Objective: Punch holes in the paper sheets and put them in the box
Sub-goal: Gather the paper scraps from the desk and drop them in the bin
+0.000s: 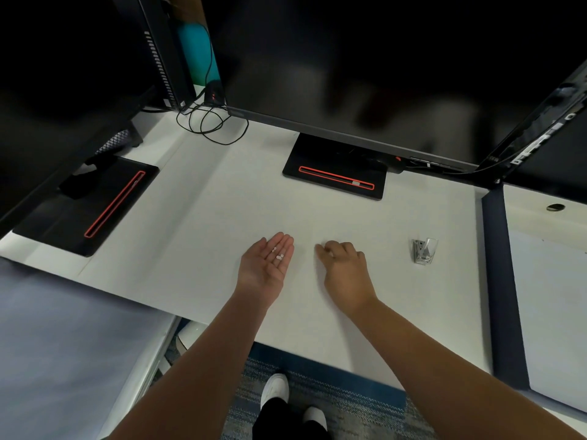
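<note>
a few small white round paper punch-outs lie in the flat, upturned palm of the left hand, above the white tabletop. the right hand curls its fingers down beside it; whether it pinches a dot, i cannot tell. the small clear-and-metal hole punch stands apart, rightward. no sheets or box are visible: punching seems done, with tidying left.

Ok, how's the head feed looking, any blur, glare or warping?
Head view: desk evenly lit, no harsh shadows; left hand, its paper dots and right hand sharp; monitor dark and smeared; wide-angle bends the desk edges; hole punch glints slightly.
</note>
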The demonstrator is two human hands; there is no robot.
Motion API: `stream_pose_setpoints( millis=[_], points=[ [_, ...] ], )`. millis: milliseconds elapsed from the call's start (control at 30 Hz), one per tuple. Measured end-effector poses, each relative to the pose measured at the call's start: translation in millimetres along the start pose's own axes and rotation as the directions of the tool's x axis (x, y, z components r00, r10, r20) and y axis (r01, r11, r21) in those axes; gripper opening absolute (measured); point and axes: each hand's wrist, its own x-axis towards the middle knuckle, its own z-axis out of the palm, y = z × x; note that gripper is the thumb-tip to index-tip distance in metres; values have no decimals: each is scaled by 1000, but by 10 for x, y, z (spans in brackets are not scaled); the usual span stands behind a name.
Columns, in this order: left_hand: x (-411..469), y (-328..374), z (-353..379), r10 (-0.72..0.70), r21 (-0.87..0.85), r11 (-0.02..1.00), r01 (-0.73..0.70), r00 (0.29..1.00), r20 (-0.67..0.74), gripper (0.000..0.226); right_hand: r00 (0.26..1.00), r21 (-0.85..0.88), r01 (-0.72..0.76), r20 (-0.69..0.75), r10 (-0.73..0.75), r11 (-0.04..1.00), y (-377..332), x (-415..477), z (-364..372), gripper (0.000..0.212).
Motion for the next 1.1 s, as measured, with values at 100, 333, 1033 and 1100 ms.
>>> stream_pose_setpoints(
  millis=[100, 333, 1033, 1100],
  points=[
    [-2, -6, 20, 6, 12, 1000, -6, 1000, -9, 31, 997, -118, 72, 40, -68, 990, -19, 27, -21, 46],
    [14, -40, 41, -9, 104, 995, 13, 999, -38, 34, 998, 381, -27, -38, 45, 924, -498, 120, -186, 19],
    [11, 322, -110, 60, -77, 995, -59, 998, 3, 31, 994, 280, -108, 13, 108, 954, -316, 173, 128, 42],
    [-3, 353, -120, 70, -81, 994, -69, 998, 3, 31, 999, 200, -54, 9, 53, 978, -321, 215, 152, 44]
  ],
)
